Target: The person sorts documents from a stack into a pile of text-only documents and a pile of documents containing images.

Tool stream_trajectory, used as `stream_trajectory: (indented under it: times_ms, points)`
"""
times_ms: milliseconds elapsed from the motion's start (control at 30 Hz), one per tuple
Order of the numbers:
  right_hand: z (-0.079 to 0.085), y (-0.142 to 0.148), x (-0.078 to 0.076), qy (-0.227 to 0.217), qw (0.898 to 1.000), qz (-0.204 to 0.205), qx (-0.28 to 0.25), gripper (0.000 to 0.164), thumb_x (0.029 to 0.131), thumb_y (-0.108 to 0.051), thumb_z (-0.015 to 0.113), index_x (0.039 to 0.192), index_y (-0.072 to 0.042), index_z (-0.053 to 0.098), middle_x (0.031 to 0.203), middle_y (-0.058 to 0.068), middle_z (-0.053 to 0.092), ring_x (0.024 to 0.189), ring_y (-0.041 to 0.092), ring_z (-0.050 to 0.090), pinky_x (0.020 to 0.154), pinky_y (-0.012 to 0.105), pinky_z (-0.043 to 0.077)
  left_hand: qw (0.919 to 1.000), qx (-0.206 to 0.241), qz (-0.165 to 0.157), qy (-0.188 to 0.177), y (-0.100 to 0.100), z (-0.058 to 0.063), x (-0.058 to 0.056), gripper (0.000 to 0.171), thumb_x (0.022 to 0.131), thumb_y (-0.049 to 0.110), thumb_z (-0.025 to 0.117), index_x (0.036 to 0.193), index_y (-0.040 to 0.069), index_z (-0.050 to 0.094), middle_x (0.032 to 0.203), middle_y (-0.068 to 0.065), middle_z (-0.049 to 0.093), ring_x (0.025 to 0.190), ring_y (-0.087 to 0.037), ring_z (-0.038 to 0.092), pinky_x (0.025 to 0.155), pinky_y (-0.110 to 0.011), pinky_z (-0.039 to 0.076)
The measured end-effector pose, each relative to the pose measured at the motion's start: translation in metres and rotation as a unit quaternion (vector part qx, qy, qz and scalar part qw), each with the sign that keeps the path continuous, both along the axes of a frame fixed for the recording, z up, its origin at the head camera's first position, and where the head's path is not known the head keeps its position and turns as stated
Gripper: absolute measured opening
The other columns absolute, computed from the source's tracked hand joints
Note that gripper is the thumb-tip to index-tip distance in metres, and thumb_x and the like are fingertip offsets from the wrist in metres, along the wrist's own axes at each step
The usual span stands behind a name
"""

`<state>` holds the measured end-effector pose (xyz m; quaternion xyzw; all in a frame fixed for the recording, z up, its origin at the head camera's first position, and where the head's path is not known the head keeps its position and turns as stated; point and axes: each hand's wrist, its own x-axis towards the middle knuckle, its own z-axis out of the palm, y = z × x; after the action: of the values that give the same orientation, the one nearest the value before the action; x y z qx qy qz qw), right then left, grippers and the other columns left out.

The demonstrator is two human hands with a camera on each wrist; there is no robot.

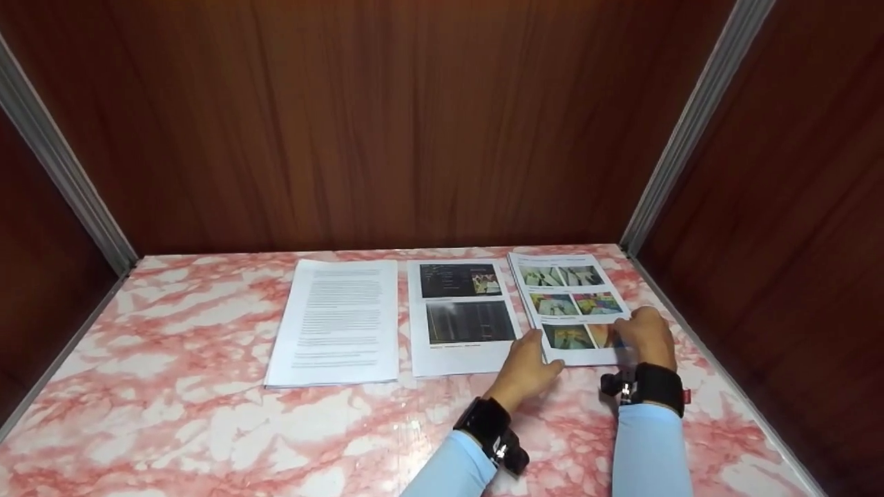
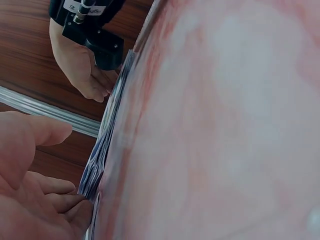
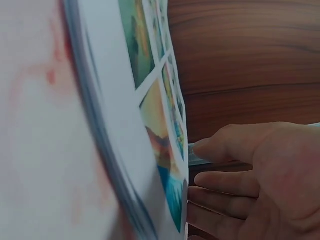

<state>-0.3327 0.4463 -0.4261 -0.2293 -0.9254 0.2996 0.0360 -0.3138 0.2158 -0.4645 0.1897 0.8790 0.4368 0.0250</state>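
A stack of printed sheets with colour photos lies at the right of the table. At its left edge, near the front corner, my left hand touches the paper with extended fingers, the thumb held apart. My right hand is at the stack's right edge, its fingers alongside the paper and the thumb by the top sheet. Seen in the left wrist view, the stack's layered edges look slightly uneven near the left fingertips. In the right wrist view, the fingers of the right hand are loosely extended beside the photo sheets.
To the left lie a stack with two dark pictures and, farther left, a stack of text pages. The table has a red-and-white marbled top. Brown wood-grain panels with metal corner posts enclose it.
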Motion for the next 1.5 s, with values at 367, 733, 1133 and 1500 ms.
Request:
stream_trajectory:
  times_ms: [367, 733, 1133, 1500]
  points:
    - [0.019, -0.004, 0.002, -0.013, 1.0, 0.003, 0.006, 0.056, 0.087, -0.033, 0.048, 0.127, 0.007, 0.047, 0.128, 0.027, 0.05, 0.108, 0.037, 0.051, 0.09, 0.05, 0.042, 0.9997, -0.011, -0.02, -0.003, 0.0, 0.01, 0.002, 0.074, 0.08, 0.03, 0.065, 0.141, 0.003, 0.033, 0.148, -0.012, 0.034, 0.134, -0.024, 0.035, 0.111, -0.028, 0.029]
    - [0.019, -0.007, 0.004, 0.003, 1.0, -0.013, 0.002, 0.048, 0.085, -0.03, 0.053, 0.117, 0.005, 0.055, 0.12, 0.025, 0.056, 0.097, 0.033, 0.053, 0.081, 0.045, 0.045, 0.9988, -0.034, -0.016, -0.031, 0.001, 0.018, 0.008, 0.082, 0.082, 0.033, 0.064, 0.145, 0.002, 0.023, 0.154, -0.014, 0.019, 0.138, -0.022, 0.028, 0.113, -0.026, 0.025]
    - [0.021, -0.005, 0.005, -0.001, 1.0, -0.01, 0.013, 0.049, 0.081, -0.031, 0.057, 0.117, 0.004, 0.055, 0.121, 0.023, 0.056, 0.1, 0.034, 0.054, 0.083, 0.045, 0.045, 0.9988, -0.034, -0.014, -0.034, 0.001, 0.021, 0.006, 0.081, 0.081, 0.033, 0.064, 0.144, 0.0, 0.025, 0.153, -0.017, 0.02, 0.137, -0.023, 0.031, 0.112, -0.027, 0.026]
    - [0.021, -0.01, 0.003, -0.015, 0.999, -0.03, 0.008, 0.044, 0.081, -0.029, 0.058, 0.111, 0.003, 0.059, 0.114, 0.021, 0.058, 0.091, 0.031, 0.053, 0.077, 0.042, 0.044, 0.9986, -0.042, -0.004, -0.031, 0.004, 0.021, 0.011, 0.082, 0.081, 0.033, 0.064, 0.144, -0.002, 0.024, 0.152, -0.018, 0.022, 0.134, -0.021, 0.036, 0.11, -0.026, 0.031]
